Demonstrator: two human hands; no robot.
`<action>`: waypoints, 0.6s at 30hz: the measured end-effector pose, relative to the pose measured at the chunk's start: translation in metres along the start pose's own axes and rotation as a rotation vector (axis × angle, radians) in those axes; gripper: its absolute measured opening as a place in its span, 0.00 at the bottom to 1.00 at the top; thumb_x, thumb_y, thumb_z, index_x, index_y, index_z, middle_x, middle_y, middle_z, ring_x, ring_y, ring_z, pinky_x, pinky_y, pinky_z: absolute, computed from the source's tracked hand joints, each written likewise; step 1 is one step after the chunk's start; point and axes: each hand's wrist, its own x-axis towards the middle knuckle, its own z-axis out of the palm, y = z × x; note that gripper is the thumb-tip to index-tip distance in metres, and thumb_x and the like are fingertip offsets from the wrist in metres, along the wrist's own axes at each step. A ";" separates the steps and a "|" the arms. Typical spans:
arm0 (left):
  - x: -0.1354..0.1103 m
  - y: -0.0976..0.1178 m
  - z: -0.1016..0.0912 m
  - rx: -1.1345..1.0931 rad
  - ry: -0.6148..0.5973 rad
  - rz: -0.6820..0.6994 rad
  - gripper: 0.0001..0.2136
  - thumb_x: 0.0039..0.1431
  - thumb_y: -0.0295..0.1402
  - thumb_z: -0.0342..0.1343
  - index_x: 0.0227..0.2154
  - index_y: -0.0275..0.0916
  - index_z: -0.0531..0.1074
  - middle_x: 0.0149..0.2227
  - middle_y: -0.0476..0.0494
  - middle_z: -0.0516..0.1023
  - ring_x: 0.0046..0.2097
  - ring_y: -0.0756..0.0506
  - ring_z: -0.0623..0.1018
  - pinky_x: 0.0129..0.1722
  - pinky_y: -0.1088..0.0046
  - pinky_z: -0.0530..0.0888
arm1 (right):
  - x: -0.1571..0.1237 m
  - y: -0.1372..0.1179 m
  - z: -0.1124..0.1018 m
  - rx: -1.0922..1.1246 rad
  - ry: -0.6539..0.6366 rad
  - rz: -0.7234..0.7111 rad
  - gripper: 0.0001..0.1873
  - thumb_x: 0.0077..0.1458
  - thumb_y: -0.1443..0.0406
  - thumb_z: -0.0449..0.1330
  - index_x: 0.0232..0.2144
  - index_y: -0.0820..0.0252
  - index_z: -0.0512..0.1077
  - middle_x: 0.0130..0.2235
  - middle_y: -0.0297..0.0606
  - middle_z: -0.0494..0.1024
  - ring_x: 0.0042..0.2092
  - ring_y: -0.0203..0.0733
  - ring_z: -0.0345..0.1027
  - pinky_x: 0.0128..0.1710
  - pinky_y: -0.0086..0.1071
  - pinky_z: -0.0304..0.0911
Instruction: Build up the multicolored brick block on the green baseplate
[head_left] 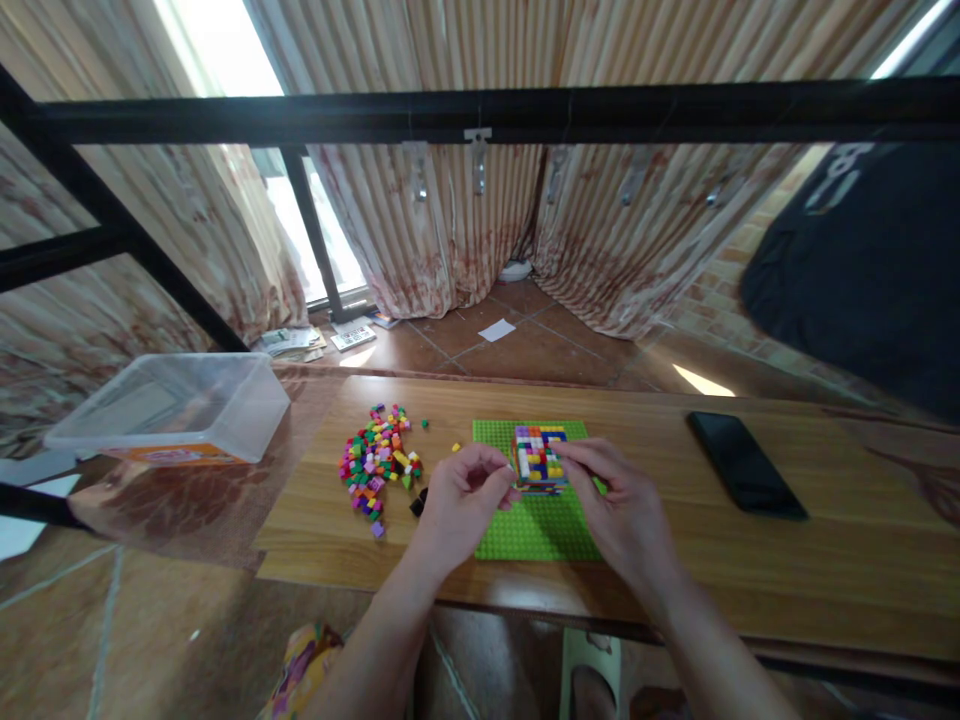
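Note:
A multicoloured block of small bricks (pixel 538 457) stands on a green baseplate (pixel 536 525) on the wooden table (pixel 750 560). My left hand (pixel 465 495) sits at the block's left side with fingers curled in a pinch; what it holds is too small to name. My right hand (pixel 619 500) wraps its fingers round the block's right side and steadies it. A heap of loose coloured bricks (pixel 377 465) lies to the left of the plate.
A clear plastic tub (pixel 176 405) stands at the left on a lower surface. A black phone (pixel 745 464) lies flat on the table's right part. A black metal frame (pixel 480 112) crosses overhead. Another person's dark garment (pixel 870 270) shows at the far right.

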 end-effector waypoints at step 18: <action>-0.008 -0.016 0.012 0.145 -0.151 0.067 0.13 0.55 0.30 0.54 0.43 0.36 0.72 0.25 0.53 0.69 0.25 0.53 0.68 0.25 0.79 0.67 | 0.002 -0.002 0.002 -0.283 -0.074 -0.179 0.08 0.62 0.66 0.55 0.39 0.57 0.75 0.38 0.39 0.78 0.42 0.43 0.70 0.44 0.37 0.66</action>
